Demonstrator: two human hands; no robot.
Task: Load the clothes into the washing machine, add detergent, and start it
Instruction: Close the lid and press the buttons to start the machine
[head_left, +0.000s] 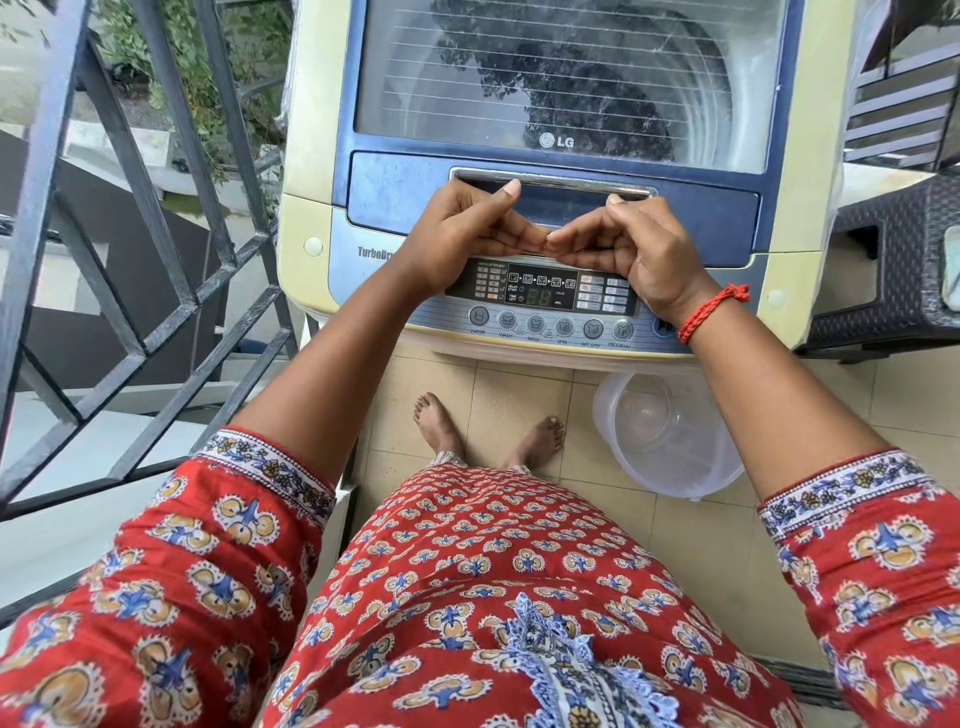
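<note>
A top-loading washing machine with a blue lid stands in front of me. Its lid is down, and through the glass I see the drum. My left hand and my right hand hover over the near edge of the lid, just above the control panel. Their fingers are curled inward and the fingertips touch each other. Both thumbs point toward the lid handle. Neither hand holds anything. No clothes or detergent show.
A clear plastic tub sits on the tiled floor at the machine's right foot, next to my bare feet. A dark metal railing runs along the left. A dark woven plastic piece of furniture stands at the right.
</note>
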